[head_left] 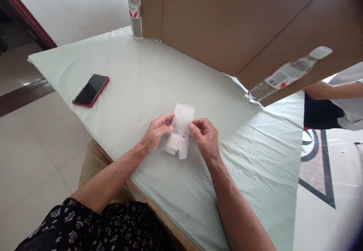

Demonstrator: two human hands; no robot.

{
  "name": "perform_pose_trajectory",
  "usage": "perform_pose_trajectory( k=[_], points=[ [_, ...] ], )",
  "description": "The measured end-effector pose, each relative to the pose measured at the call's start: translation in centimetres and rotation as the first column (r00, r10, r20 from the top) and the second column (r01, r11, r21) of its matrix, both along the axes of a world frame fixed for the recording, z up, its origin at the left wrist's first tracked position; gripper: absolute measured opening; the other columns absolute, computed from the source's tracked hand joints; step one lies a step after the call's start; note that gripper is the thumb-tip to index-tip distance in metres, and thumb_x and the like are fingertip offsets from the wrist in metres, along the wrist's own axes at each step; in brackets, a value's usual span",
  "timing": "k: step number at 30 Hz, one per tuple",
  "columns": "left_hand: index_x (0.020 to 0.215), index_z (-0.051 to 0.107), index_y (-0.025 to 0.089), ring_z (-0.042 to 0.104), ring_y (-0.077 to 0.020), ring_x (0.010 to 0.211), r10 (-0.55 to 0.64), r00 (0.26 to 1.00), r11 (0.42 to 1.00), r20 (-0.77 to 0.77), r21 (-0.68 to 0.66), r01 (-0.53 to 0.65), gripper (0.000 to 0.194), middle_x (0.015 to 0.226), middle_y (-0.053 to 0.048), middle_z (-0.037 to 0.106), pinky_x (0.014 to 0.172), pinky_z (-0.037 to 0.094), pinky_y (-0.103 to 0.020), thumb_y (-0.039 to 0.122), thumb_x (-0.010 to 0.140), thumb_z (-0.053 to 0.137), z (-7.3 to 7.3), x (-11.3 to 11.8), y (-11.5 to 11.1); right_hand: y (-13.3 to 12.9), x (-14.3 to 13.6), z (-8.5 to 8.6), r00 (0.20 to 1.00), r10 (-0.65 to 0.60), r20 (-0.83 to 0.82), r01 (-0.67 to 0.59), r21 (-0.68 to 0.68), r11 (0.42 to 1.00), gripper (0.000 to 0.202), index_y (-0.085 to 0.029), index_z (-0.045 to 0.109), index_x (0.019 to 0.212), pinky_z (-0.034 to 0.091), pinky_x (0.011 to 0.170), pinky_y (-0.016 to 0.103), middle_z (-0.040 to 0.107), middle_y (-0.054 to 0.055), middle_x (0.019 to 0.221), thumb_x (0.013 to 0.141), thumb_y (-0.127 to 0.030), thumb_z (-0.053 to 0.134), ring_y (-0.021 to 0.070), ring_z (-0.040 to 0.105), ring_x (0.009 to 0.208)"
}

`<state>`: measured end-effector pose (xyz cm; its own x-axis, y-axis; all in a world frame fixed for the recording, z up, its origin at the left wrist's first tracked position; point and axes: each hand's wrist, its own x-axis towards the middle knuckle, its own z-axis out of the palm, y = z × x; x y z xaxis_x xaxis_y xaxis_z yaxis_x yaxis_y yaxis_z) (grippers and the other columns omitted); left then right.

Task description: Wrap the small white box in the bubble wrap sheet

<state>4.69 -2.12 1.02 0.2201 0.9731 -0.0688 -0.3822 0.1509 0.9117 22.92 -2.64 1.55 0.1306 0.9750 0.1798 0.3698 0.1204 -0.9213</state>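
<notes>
Hands: apart, one on each side of the plastic wrap (183, 120).
Left hand (153, 134): thumb and fingertips at the wrap's left edge; cannot tell how firmly it grips.
Right hand (207, 137): thumb and forefinger pinched on the right edge.
Plastic wrap: translucent, wrinkled, notched at its near end, at the tabletop (136, 81).
Phone (91, 90): red-edged, dark screen, near the tabletop's left edge.
Far bottle (135, 13), right bottle (286, 76): clear, white-capped, beside brown cardboard (204, 20).
Person (334, 91): arm visible, far right.
</notes>
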Motion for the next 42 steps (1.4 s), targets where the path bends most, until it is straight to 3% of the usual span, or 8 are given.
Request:
perform_pose_trajectory(
  k=[5,11,15,21,26,32,38,42],
  points=[
    [0.124,0.064,0.013,0.058,-0.0295,0.123,-0.062,0.998,0.998,0.006,0.025,0.062,0.055,0.122,-0.013,0.069,0.107,0.042,-0.043,0.03,0.071,0.071,0.0,-0.1,-0.2,-0.5,-1.1,0.0,0.977,-0.006,0.211,0.026,-0.09,0.996,0.046,-0.021,0.063,0.099,0.05,0.068,0.035,0.07,0.005,0.09,0.068,-0.054,0.075,0.0202,0.062,0.075],
    [0.125,0.062,0.014,0.059,-0.0294,0.12,0.042,0.975,0.993,-0.219,0.121,-0.015,0.053,0.127,-0.016,0.064,0.102,0.047,-0.044,0.034,0.076,0.066,0.1,-0.2,-0.2,0.4,0.6,-1.3,0.994,-0.073,-0.078,0.067,-0.075,0.995,0.015,-0.021,0.064,0.083,0.044,0.063,0.029,0.063,-0.002,0.07,0.079,-0.036,0.062,0.0138,0.054,0.063],
    [0.116,0.065,0.019,0.051,-0.0295,0.131,0.325,0.777,0.905,-0.54,0.416,-0.089,0.047,0.138,-0.015,0.053,0.111,0.042,-0.046,0.036,0.073,0.074,0.1,-0.1,-0.7,0.8,1.2,-1.8,0.965,-0.119,-0.233,0.103,-0.078,0.992,0.016,-0.02,0.064,0.082,0.044,0.063,0.028,0.061,-0.004,0.065,0.077,-0.035,0.067,0.0127,0.053,0.061],
    [0.089,0.066,0.018,0.057,-0.0295,0.124,0.334,0.631,0.895,-0.7,0.445,0.02,0.021,0.128,-0.014,0.06,0.109,0.045,-0.046,0.02,0.069,0.074,-0.1,0.2,-0.9,1.0,1.3,-2.5,0.958,-0.137,-0.251,0.126,-0.057,0.99,0.016,-0.02,0.065,0.082,0.045,0.063,0.028,0.062,-0.004,0.065,0.076,-0.035,0.068,0.0124,0.054,0.06],
    [0.07,0.06,0.018,0.064,-0.0216,0.104,0.358,0.666,0.926,-0.655,0.343,-0.16,0.009,0.113,-0.009,0.068,0.086,0.053,-0.035,0.011,0.074,0.058,0.4,-0.7,-0.2,1.1,1.6,-2.7,0.955,-0.174,-0.24,0.169,-0.041,0.985,0.017,-0.02,0.066,0.083,0.046,0.063,0.028,0.063,-0.004,0.065,0.075,-0.035,0.068,0.0124,0.054,0.059],
    [0.068,0.061,0.017,0.062,-0.0169,0.091,0.458,0.667,0.887,-0.588,0.259,-0.381,0.005,0.116,-0.007,0.066,0.077,0.049,-0.03,0.014,0.072,0.06,0.5,-1.9,0.6,1.7,2.3,-2.9,0.932,-0.246,-0.267,0.258,0.011,0.966,0.019,-0.02,0.065,0.083,0.047,0.061,0.028,0.063,-0.003,0.066,0.072,-0.035,0.069,0.0128,0.057,0.06],
    [0.074,0.064,0.017,0.052,-0.0086,0.067,0.443,0.708,0.89,-0.551,0.174,-0.421,0.004,0.117,-0.006,0.065,0.065,0.045,-0.026,0.02,0.074,0.062,-0.2,-2.2,1.1,2.0,2.7,-3.4,0.927,-0.266,-0.263,0.281,0.021,0.96,0.023,-0.02,0.063,0.087,0.048,0.063,0.029,0.064,-0.002,0.068,0.073,-0.036,0.068,0.0135,0.059,0.062],
    [0.086,0.065,0.018,0.056,-0.0102,0.067,0.479,0.683,0.873,-0.551,0.222,-0.434,0.012,0.113,-0.007,0.067,0.063,0.047,-0.026,0.02,0.077,0.058,-0.5,-2.2,1.1,2.2,3.2,-3.9,0.923,-0.31,-0.23,0.332,0.064,0.941,0.03,-0.019,0.063,0.099,0.051,0.073,0.032,0.068,0.002,0.088,0.073,-0.033,0.068,0.0157,0.064,0.08]
  ],
)
